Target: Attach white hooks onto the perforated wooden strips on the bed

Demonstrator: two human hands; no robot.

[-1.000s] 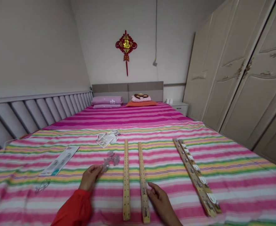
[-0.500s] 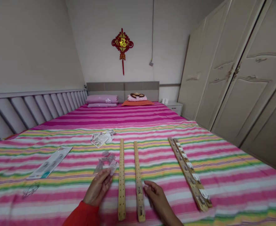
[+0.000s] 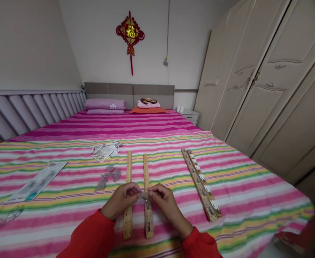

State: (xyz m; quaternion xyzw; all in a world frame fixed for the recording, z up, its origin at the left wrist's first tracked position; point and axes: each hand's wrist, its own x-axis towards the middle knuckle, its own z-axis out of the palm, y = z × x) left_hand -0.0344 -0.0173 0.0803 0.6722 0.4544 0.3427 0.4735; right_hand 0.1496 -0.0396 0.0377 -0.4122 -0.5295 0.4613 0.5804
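While left hand (image 3: 123,199) and right hand (image 3: 165,201) pinch a clear plastic packet (image 3: 142,198), a narrow drilled wooden strip (image 3: 146,175) lies beneath.

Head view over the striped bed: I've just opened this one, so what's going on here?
A person in red sleeves has both hands together over the nearer half of a pale wooden strip. The left hand pinches a small clear plastic packet; the right hand is at its edge, its grip hard to tell. A second wooden strip lies just left, with loose plastic packets beyond it. Off to the right lie two strips bearing metal pieces and white discs.
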